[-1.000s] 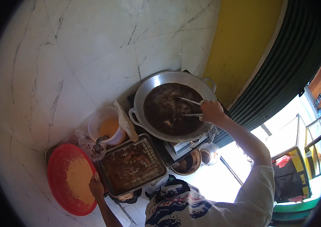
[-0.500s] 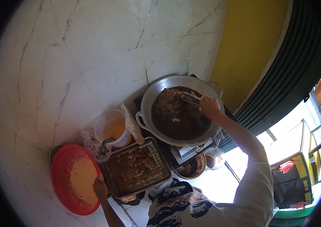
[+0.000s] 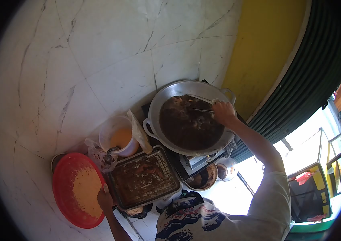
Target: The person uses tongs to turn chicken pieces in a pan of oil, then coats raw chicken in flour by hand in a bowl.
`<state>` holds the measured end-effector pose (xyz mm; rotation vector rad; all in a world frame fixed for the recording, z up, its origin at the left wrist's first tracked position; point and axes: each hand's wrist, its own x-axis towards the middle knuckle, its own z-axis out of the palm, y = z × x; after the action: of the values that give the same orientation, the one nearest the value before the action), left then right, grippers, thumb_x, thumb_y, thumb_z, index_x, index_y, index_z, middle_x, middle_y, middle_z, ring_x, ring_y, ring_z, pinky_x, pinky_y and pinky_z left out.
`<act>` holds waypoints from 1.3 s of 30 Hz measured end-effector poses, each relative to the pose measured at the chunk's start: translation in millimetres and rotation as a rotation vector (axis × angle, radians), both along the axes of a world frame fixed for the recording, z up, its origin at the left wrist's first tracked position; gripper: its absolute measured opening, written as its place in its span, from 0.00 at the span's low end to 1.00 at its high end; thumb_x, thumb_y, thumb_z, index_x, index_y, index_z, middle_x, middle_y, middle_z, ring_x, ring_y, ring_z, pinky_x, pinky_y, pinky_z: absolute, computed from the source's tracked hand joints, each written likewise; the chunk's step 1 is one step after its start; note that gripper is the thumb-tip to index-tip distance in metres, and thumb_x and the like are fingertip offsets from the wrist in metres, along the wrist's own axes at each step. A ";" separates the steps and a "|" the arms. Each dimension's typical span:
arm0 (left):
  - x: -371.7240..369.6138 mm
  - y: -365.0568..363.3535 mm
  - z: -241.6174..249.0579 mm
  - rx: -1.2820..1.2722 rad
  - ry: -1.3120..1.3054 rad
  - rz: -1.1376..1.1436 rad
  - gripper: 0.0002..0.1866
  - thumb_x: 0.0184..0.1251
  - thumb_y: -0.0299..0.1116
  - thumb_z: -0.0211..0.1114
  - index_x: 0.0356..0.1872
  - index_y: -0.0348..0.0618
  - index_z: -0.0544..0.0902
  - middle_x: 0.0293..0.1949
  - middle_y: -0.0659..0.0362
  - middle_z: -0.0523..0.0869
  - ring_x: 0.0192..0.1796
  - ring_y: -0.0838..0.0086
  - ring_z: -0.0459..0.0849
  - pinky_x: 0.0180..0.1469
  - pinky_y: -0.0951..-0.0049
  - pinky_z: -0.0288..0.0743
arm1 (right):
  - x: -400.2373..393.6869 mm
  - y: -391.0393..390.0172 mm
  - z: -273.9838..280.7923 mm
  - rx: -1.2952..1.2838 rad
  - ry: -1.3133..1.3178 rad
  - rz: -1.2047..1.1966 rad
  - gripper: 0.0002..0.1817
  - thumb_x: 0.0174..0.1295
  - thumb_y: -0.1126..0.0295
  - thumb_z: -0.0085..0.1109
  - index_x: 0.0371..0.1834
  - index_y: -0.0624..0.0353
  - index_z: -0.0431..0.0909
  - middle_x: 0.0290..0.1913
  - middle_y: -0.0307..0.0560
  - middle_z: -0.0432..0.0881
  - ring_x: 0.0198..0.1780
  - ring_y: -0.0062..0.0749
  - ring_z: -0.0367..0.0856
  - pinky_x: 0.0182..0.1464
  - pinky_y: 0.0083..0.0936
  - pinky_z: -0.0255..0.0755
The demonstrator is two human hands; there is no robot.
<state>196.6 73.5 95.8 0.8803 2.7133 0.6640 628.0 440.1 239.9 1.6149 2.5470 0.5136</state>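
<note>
My right hand [image 3: 222, 112] is closed round metal tongs [image 3: 202, 103], whose arms stand apart over the large metal wok [image 3: 170, 89]. Dark bubbling oil [image 3: 190, 128] fills the wok, with pieces of food [image 3: 182, 99] near its far side. At the lower left, my left hand [image 3: 105, 199] is at the right rim of a red basin [image 3: 64, 201] that holds pale yellow powder [image 3: 87, 190]; its fingers are bent at the rim. A rack tray [image 3: 144, 178] with brown residue lies between basin and wok.
Behind the tray stand a plastic tub [image 3: 121, 138] of orange liquid and a plastic bag [image 3: 139, 132]. The wok sits on a black stove [image 3: 186, 170]. Below it are a brown-stained bowl [image 3: 204, 178] and a white pot [image 3: 227, 168]. A tiled wall [image 3: 106, 48] rises behind.
The tongs' arms have spread wider apart in the wok, and the food pieces near them have shifted or sunk. My left hand stays at the basin.
</note>
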 end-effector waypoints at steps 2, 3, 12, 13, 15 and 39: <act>-0.3 -0.9 0.4 -0.010 -0.017 0.006 0.32 0.69 0.59 0.43 0.49 0.38 0.80 0.43 0.42 0.83 0.48 0.45 0.80 0.49 0.51 0.72 | -1.0 10.2 -14.2 0.020 0.004 0.011 0.15 0.53 0.66 0.61 0.42 0.62 0.79 0.45 0.51 0.80 0.46 0.41 0.83 0.44 0.35 0.77; -0.7 -1.2 0.9 -0.010 -0.017 0.010 0.32 0.69 0.59 0.43 0.49 0.38 0.80 0.43 0.42 0.83 0.48 0.45 0.80 0.49 0.51 0.72 | -4.0 11.4 -15.4 0.039 0.009 0.019 0.17 0.52 0.65 0.62 0.44 0.62 0.78 0.45 0.51 0.80 0.46 0.41 0.83 0.44 0.35 0.77; -1.6 -1.9 -2.9 -0.017 0.011 0.031 0.33 0.69 0.61 0.43 0.47 0.39 0.80 0.42 0.41 0.83 0.47 0.43 0.80 0.48 0.50 0.72 | -29.8 8.2 -6.3 -0.008 0.057 0.068 0.22 0.52 0.61 0.63 0.47 0.60 0.75 0.46 0.47 0.78 0.46 0.38 0.82 0.44 0.36 0.76; -1.6 -1.8 -1.9 -0.009 0.003 0.015 0.33 0.69 0.60 0.43 0.47 0.39 0.80 0.41 0.41 0.83 0.47 0.43 0.80 0.48 0.50 0.72 | -31.0 6.4 -4.0 -0.008 0.056 0.069 0.22 0.52 0.61 0.63 0.47 0.60 0.75 0.46 0.47 0.78 0.46 0.38 0.82 0.44 0.36 0.76; -1.3 -2.1 -1.9 -0.003 -0.008 0.001 0.32 0.69 0.60 0.43 0.47 0.39 0.80 0.41 0.41 0.83 0.47 0.43 0.80 0.48 0.50 0.72 | -32.6 3.1 -1.0 -0.046 0.037 0.126 0.23 0.51 0.59 0.64 0.47 0.59 0.74 0.46 0.46 0.78 0.47 0.37 0.81 0.44 0.36 0.76; -5.1 -0.3 -4.3 -0.051 -0.025 -0.006 0.31 0.70 0.58 0.42 0.46 0.37 0.81 0.41 0.41 0.83 0.48 0.45 0.80 0.48 0.53 0.72 | 39.0 -58.2 30.4 -0.184 -0.150 0.350 0.34 0.47 0.48 0.66 0.59 0.47 0.72 0.50 0.35 0.79 0.50 0.29 0.79 0.46 0.33 0.76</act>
<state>191.5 73.2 91.5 0.8620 2.6919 0.5983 667.0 381.9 270.3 1.0365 2.6786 0.3920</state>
